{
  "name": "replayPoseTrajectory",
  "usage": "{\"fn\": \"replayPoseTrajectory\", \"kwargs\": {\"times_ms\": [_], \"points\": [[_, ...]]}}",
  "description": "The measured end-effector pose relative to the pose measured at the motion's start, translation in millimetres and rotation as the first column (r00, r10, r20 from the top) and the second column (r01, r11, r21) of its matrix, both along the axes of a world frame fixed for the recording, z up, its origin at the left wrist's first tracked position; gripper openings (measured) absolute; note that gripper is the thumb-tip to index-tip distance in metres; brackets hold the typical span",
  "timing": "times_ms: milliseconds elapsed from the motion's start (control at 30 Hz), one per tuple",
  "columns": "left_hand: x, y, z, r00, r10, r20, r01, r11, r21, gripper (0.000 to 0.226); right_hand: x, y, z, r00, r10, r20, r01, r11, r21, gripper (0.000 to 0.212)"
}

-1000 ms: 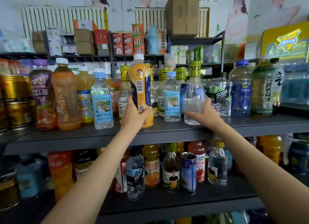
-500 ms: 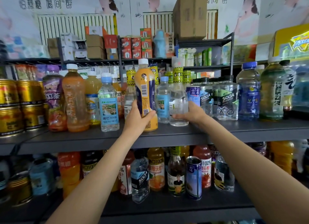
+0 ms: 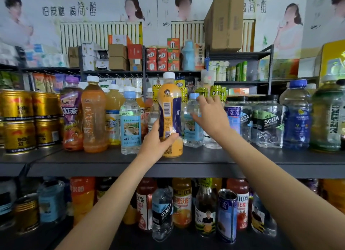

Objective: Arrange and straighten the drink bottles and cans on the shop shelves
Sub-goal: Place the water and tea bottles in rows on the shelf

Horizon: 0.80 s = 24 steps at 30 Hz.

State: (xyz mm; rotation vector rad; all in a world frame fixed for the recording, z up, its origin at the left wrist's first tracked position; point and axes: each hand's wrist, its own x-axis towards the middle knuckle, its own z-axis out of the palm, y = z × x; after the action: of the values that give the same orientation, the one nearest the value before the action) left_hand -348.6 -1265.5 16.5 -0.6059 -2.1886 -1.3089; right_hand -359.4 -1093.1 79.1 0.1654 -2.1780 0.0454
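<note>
The grey upper shelf crosses your whole view, and the lower shelf sits at 6 o'clock below it. One brown carton stands on the far rack at 12 o'clock. At 9 o'clock you have four gold cans, stacked two on two; more seem to be cut off by the left edge. At 3 o'clock stand two square soda bottles. Your left hand grips the one orange bottle with the white cap, upright near the front edge of the upper shelf. Your right hand has spread, relaxed fingers on a clear water bottle with a blue cap, just beside it at 3 o'clock; the arm hides the bottles behind it.
</note>
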Motion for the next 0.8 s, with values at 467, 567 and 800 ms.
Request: {"fn": "replayPoseTrajectory", "kwargs": {"times_ms": [467, 567, 800], "points": [[5, -3, -3, 0.977, 0.182, -0.111, -0.183, 0.983, 0.001, 0.06, -11, -17, -19, 0.886, 0.423, -0.187, -0.462, 0.838, -0.292, 0.101], [5, -30, 5, 0.898, 0.402, -0.176, -0.357, 0.902, 0.241, 0.056, 16, -1, -15, 0.885, 0.382, -0.264, -0.463, 0.776, -0.428, 0.104], [-16, -70, 20, 0.932, 0.304, 0.197, -0.351, 0.891, 0.287, 0.05, 43, -7, 2, 0.875, 0.413, -0.251, -0.481, 0.792, -0.376, 0.11]]}}
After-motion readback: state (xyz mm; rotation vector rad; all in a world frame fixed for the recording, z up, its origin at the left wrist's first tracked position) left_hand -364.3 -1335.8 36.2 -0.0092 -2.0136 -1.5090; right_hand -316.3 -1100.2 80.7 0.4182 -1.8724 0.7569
